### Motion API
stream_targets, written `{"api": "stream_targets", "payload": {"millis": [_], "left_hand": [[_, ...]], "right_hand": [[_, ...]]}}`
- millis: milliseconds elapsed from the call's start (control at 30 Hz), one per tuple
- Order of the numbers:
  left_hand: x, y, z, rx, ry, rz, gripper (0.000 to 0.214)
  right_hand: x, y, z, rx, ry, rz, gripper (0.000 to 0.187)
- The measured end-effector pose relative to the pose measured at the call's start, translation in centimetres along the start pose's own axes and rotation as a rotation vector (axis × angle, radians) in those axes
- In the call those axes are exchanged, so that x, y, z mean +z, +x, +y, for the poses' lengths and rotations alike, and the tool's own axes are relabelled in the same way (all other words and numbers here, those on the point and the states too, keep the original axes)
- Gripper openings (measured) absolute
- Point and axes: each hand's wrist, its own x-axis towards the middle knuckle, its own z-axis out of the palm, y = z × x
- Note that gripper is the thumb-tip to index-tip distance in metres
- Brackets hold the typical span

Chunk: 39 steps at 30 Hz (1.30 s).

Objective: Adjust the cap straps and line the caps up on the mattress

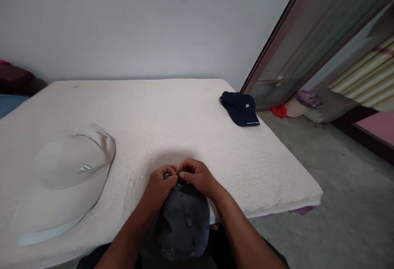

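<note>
A dark grey baseball cap (184,219) is at the near edge of the bed, its top button facing up and light stitching low on its front, towards me. At the cap's back edge, my left hand (163,181) pinches the strap between thumb and fingers. Right beside it, my right hand (195,174) is closed in a pinch on the same strap, the fingertips of both hands nearly touching. The strap's fastening is mostly hidden by the fingers.
A wide-brimmed beige sun hat (67,174) lies to the left on the white bedspread (160,113). A navy cap (240,108) rests near the far right corner. Behind stands a pale wall (138,27); a framed glass door (292,43) and concrete floor (335,178) lie to the right.
</note>
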Motion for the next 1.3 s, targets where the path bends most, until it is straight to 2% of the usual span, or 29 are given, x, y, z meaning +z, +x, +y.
{"api": "stream_targets", "payload": {"millis": [233, 400, 633, 900, 1000, 1300], "left_hand": [[0.1, -0.5, 0.5, -0.113, -0.159, -0.062, 0.010], [0.1, -0.5, 0.5, -0.096, -0.181, -0.089, 0.010], [-0.1, -0.4, 0.4, -0.042, -0.069, -0.058, 0.008], [0.0, -0.6, 0.5, -0.010, -0.041, -0.114, 0.007], [0.1, -0.6, 0.5, -0.018, -0.037, -0.098, 0.007], [0.6, -0.9, -0.2, -0.035, -0.248, -0.071, 0.007]], "right_hand": [[-0.5, -0.5, -0.6, 0.012, -0.033, -0.101, 0.019], [-0.4, -0.6, -0.7, 0.012, -0.052, -0.104, 0.017], [-0.2, -0.6, -1.2, -0.011, -0.105, -0.086, 0.017], [-0.5, -0.5, -1.4, 0.055, -0.176, -0.097, 0.021], [-0.6, -0.6, -1.4, 0.058, -0.198, -0.088, 0.020], [-0.2, -0.8, -1.6, 0.035, -0.106, -0.067, 0.021]]}}
